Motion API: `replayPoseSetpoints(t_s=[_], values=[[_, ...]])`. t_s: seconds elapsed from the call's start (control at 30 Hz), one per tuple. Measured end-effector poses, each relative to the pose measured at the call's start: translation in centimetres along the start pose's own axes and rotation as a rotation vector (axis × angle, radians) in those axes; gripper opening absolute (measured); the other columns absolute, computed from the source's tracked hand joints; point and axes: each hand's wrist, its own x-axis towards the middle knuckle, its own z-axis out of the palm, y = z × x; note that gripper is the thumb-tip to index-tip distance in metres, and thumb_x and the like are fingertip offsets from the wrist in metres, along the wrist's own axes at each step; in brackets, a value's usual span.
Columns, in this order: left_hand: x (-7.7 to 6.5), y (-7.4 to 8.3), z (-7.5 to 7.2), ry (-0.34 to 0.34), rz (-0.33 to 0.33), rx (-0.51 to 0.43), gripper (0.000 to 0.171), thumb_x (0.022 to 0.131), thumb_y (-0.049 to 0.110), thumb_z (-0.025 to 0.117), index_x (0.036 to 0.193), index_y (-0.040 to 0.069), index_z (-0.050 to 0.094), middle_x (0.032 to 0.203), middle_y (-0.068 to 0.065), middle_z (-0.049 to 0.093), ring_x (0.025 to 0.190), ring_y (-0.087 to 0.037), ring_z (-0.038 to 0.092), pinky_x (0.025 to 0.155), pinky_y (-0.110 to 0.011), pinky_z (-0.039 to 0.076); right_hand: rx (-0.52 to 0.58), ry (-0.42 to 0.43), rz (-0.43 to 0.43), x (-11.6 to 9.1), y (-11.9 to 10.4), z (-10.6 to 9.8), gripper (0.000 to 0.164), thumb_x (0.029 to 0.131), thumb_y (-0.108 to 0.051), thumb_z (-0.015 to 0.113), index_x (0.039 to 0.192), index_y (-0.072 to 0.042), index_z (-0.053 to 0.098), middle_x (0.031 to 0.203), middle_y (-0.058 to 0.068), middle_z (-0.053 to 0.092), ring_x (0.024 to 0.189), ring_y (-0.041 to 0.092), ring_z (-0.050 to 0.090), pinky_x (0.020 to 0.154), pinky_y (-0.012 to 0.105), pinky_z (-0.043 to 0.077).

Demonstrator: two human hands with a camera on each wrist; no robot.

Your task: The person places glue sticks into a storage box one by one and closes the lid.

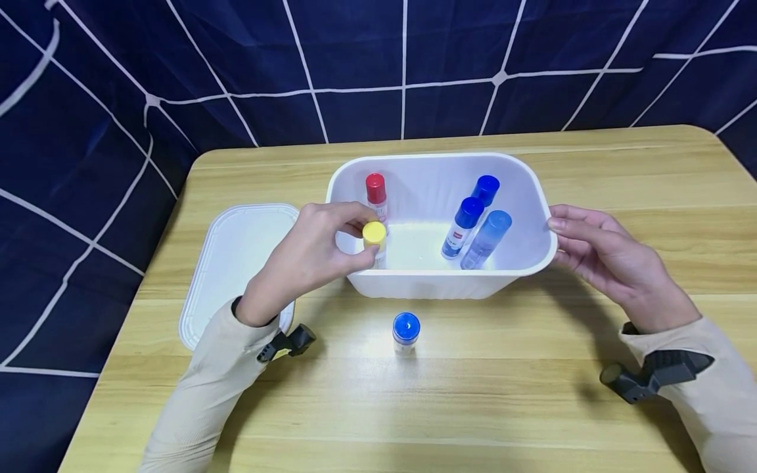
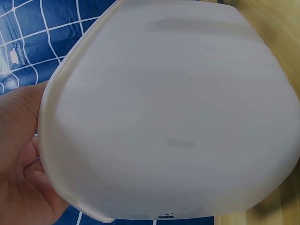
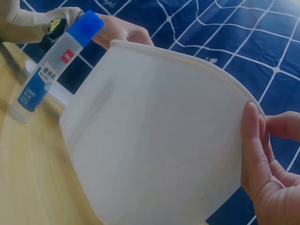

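Observation:
In the head view my left hand [image 1: 313, 243] pinches a yellow-capped glue bottle [image 1: 374, 234] between thumb and fingers, inside the left end of a white plastic bin [image 1: 437, 284]. Just behind it stands a red-capped bottle [image 1: 376, 190]. My right hand [image 1: 615, 263] grips the bin's right rim, the thumb lying along the edge in the right wrist view. Several blue-capped glue bottles [image 1: 458, 233] are grouped in the bin's right half. The left wrist view is mostly filled by the bin's outer wall [image 2: 168, 108], which hides the bottle there.
One blue-capped liquid glue bottle [image 3: 56, 70] stands upright on the wooden table [image 1: 503, 407], in front of the bin. A white lid [image 1: 230, 256] lies flat to the left, partly under my left forearm. Dark blue cloth [image 1: 355, 59] with white lines hangs behind the table.

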Motion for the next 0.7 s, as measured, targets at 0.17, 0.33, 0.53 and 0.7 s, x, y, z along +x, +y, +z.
replayPoseSetpoints(t_s=[0.17,0.33,0.53,0.7], values=[[0.01,0.22,-0.11,-0.022,-0.020,0.020,0.026,0.080,0.008,0.072,0.104,-0.001,0.068,0.098,-0.007,0.070,0.084,-0.018,0.068,0.082,-0.031,0.057,0.003,0.001,0.000,-0.01,-0.04,0.07,0.035,0.099,0.011,0.029,0.115,0.012,0.060,0.105,0.023,0.068,0.093,0.028,0.070,0.078,0.035,0.059],[0.13,0.47,-0.25,-0.041,-0.032,0.034,0.024,0.079,0.007,0.073,0.101,0.000,0.068,0.096,-0.007,0.070,0.084,-0.018,0.068,0.082,-0.031,0.057,0.008,-0.015,-0.003,0.04,0.03,0.07,0.036,0.099,0.012,0.028,0.115,0.012,0.060,0.106,0.023,0.068,0.094,0.028,0.070,0.079,0.035,0.058],[0.31,0.53,-0.26,-0.054,-0.040,0.026,0.021,0.079,0.006,0.072,0.099,0.000,0.068,0.092,-0.005,0.070,0.082,-0.017,0.068,0.080,-0.030,0.057,0.000,-0.042,-0.010,0.05,0.12,0.03,0.037,0.100,0.011,0.027,0.115,0.012,0.060,0.105,0.023,0.068,0.093,0.027,0.070,0.079,0.034,0.059],[0.42,0.70,-0.25,-0.065,-0.060,0.013,0.022,0.078,0.005,0.072,0.099,0.000,0.068,0.091,-0.005,0.070,0.082,-0.016,0.068,0.080,-0.030,0.057,0.003,-0.034,-0.009,0.05,0.11,-0.02,0.036,0.100,0.011,0.027,0.115,0.012,0.060,0.105,0.023,0.068,0.093,0.027,0.070,0.079,0.034,0.059]])
